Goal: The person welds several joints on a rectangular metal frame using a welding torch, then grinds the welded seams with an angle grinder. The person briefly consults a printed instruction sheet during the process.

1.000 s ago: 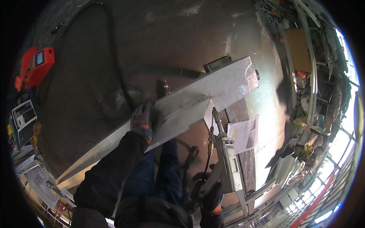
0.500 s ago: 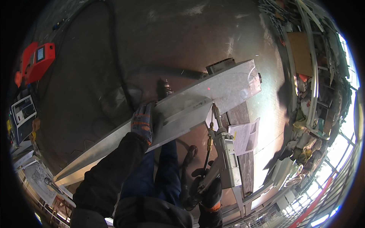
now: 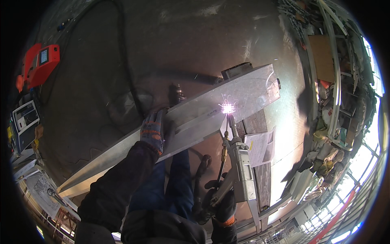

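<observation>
A long grey metal beam (image 3: 191,122) runs diagonally from lower left to upper right. My left hand (image 3: 153,130), in a knit glove, presses flat on its top about midway. My right hand (image 3: 221,203), in a dark glove, grips the handle of a grey welding gun (image 3: 239,162). The gun's tip touches the beam's wider upper end, where a bright pink-white spark (image 3: 227,108) glows. A dark hose (image 3: 201,171) hangs from the gun past my blue trouser legs (image 3: 170,183).
A red welding machine (image 3: 40,65) and a grey control box (image 3: 24,122) stand at the left. A black cable (image 3: 126,69) snakes over the dark floor. Paper sheets (image 3: 260,148) lie on a stand beside the gun. Metal scrap and racks (image 3: 337,101) crowd the right.
The gun tip has come up against the beam and a spark now burns there. My left hand stays on the beam; the right hand shifted slightly with the gun.
</observation>
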The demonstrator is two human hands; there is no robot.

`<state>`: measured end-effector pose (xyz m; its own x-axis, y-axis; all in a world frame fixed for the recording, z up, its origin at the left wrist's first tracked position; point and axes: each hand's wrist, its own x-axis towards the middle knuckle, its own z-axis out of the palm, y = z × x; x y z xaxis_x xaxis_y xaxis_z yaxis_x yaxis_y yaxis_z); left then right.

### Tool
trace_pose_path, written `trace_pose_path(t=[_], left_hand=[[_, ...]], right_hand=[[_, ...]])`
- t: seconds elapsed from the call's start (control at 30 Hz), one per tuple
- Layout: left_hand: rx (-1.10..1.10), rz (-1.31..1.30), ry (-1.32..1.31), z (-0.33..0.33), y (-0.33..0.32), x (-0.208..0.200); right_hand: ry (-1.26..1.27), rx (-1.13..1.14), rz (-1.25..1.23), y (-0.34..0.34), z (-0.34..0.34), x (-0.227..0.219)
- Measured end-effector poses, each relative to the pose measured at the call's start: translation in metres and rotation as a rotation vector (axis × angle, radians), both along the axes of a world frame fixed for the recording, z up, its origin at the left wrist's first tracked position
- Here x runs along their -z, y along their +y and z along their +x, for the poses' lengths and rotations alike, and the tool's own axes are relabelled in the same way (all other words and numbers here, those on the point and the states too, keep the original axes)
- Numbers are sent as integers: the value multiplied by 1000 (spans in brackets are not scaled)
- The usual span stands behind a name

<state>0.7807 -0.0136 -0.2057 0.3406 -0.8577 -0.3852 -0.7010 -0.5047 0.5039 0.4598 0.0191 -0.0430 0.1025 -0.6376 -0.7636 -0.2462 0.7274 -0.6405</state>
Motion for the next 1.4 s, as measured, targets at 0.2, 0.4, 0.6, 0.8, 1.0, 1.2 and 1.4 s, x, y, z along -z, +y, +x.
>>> trace_pose_path(t=[0.2,0.4,0.6,0.8,1.0,1.2,1.4], left_hand=[[5,74,-27,-1,0,8],[13,57,8,1,-7,-3],[8,84,-2,1,-10,-10],[18,73,26,2,-11,-15],[44,174,-23,1,-8,-9],[45,116,-35,2,6,20],[-120,-21,202,0,13,28]], right_hand=[[88,-57,-13,-3,6,-5],[34,63,-3,-8,17,-16],[-34,132,106,1,10,-19],[73,-69,121,14,-6,-10],[-82,215,153,23,-2,-15],[-27,146,67,18,2,-22],[-70,267,81,21,6,-29]])
